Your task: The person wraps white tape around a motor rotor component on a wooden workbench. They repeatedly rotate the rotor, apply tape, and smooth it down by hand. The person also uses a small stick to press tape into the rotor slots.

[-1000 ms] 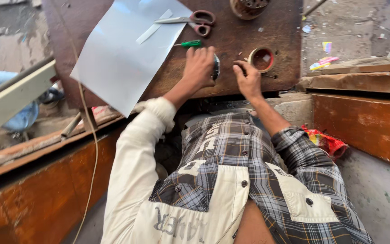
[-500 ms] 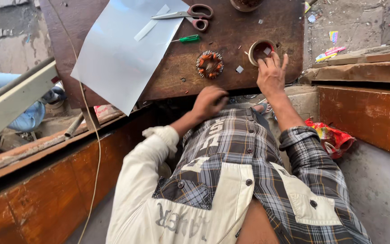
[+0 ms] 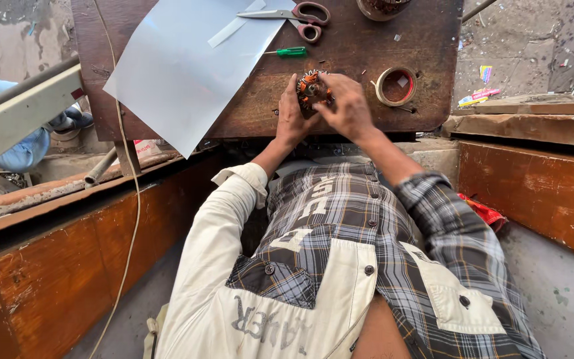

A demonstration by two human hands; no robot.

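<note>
A wound motor part (image 3: pixel 313 88) is held between the left hand (image 3: pixel 291 118) and the right hand (image 3: pixel 348 106) over the table (image 3: pixel 353 50). From it, a tape roll (image 3: pixel 396 86) lies at three o'clock, a screwdriver (image 3: pixel 288 51) at eleven (scissors (image 3: pixel 293 13) beyond), and a sheet (image 3: pixel 184 66) at nine.

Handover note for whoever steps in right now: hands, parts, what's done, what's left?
Left hand and right hand: both closed around the small orange wound motor part, held over the near edge of the brown wooden board.
Tape roll lies right of the hands; green screwdriver and scissors beyond them; grey sheet to the left.
Done: part is picked up in both hands.
Left: cannot tell from this view.
</note>
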